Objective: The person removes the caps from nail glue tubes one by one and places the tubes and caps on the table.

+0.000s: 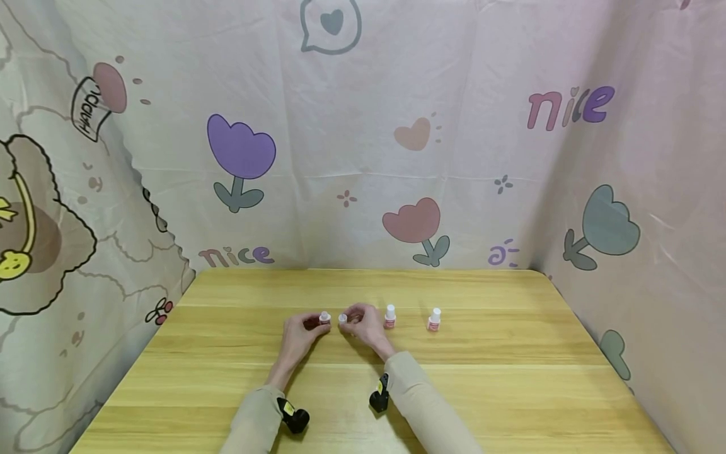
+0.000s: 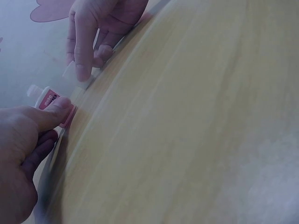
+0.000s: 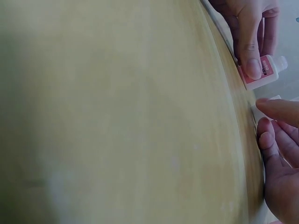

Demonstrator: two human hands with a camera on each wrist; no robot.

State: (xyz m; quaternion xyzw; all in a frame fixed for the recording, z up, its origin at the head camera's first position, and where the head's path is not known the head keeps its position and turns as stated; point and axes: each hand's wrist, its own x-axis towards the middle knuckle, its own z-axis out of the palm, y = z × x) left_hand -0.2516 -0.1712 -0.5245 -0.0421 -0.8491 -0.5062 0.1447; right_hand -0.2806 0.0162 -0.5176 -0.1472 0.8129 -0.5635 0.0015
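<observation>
Three small bottles on desk (image 1: 499, 384), all nearer its far edge than its near one. Leftmost: left hand (image 1: 298, 335) pinches the uncapped bottle (image 1: 324, 320) by its label. Risk, as I judge it: an uneven squeeze or a knock could tip it and leak contents; a loose pinch could drop the cap (image 1: 343, 320). Uncapped bottle sits at left fingertips, just left of right hand (image 1: 365, 325), which grasps the cap, apart from it. Toward right edge: middle bottle (image 1: 390, 317), then right-hand bottle (image 1: 434, 320), both capped, upright.
</observation>
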